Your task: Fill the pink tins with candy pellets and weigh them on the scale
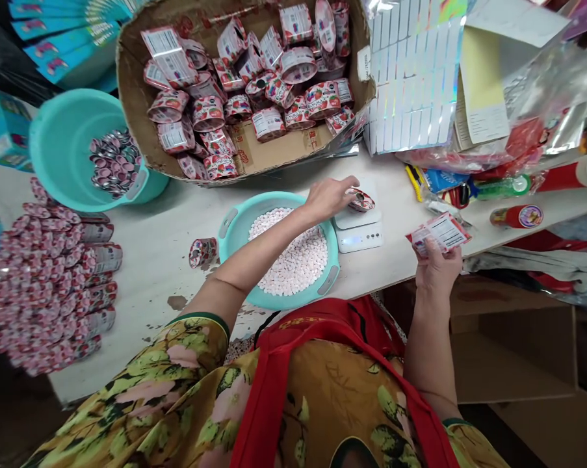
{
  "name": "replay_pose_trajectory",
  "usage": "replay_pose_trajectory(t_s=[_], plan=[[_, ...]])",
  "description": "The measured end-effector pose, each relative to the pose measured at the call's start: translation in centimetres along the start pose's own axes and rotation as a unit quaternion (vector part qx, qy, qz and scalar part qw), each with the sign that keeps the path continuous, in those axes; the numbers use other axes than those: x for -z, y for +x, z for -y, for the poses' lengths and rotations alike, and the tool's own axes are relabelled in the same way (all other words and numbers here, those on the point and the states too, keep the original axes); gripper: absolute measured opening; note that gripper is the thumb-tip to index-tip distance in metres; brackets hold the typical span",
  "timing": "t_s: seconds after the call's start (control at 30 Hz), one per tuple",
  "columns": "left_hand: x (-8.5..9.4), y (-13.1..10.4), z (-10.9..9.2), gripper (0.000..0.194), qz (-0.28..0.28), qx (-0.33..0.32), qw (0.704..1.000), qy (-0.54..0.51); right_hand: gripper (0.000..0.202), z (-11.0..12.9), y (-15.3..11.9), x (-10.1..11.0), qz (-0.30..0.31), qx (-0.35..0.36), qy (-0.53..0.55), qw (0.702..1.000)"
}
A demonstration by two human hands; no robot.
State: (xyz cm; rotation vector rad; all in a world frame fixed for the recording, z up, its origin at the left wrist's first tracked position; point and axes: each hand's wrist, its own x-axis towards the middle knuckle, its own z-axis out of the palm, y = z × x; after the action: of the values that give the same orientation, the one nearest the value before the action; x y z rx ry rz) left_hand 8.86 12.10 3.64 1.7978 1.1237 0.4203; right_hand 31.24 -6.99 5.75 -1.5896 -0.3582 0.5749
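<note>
My left hand (328, 198) reaches across the turquoise basin (223, 242), its fingertips closed at the edge of an open strawberry-printed pouch (363, 201). That pouch rests on a white digital scale (359, 239), its mouth facing up. Small pale pink candies (300, 263) lie heaped in the basin. On the right, my right hand (437, 266) pinches a flat printed pouch (442, 233) between thumb and fingers, just past the table edge. Another open pouch (203, 252) sits left of the basin.
A cardboard box (254, 153) of printed pouches stands at the back. Left are a turquoise bucket (59, 149) holding small pink-and-silver pieces and a tall stack of pouches (54, 279). Foil label sheets (415, 78), a yellow cutter (414, 183) and a red tube (517, 216) lie right.
</note>
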Motion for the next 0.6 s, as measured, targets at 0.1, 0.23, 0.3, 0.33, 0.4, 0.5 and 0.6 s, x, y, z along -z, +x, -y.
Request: replay_pose_trajectory(t_s=[0.1,0.23,0.3,0.33,0.4,0.5,0.6], plan=[[-1.9,0.3,0.3,0.029,0.061,-0.036,0.995,0.071,0.053,-1.3,-1.2,0.4,-0.015,-0.035,-0.009,0.999],[-4.8,1.6,0.3,0.015,0.085,-0.084,0.980,0.160,0.052,-2.1,-1.8,-0.4,-0.019,-0.063,-0.012,0.998],[-5.3,1.9,-0.1,0.019,0.085,-0.089,0.971,0.206,0.052,-2.1,-1.6,-0.7,-0.026,-0.062,-0.015,0.998],[-5.0,1.6,-0.3,0.023,0.079,-0.088,0.968,0.224,0.052,-2.0,-1.5,-0.9,-0.029,-0.058,-0.017,0.998],[-3.2,0.2,-0.4,0.028,0.039,-0.065,0.964,0.254,0.053,-1.9,-1.0,-1.1,-0.033,-0.042,-0.019,0.998],[2.6,-5.6,0.5,0.035,-0.091,0.029,0.954,0.283,0.058,-1.7,-0.4,-1.7,-0.023,-0.028,-0.018,0.999],[9.4,-15.3,2.9,0.046,-0.223,0.192,0.909,0.294,0.064,-1.6,-0.2,-2.9,0.009,-0.026,-0.038,0.999]])
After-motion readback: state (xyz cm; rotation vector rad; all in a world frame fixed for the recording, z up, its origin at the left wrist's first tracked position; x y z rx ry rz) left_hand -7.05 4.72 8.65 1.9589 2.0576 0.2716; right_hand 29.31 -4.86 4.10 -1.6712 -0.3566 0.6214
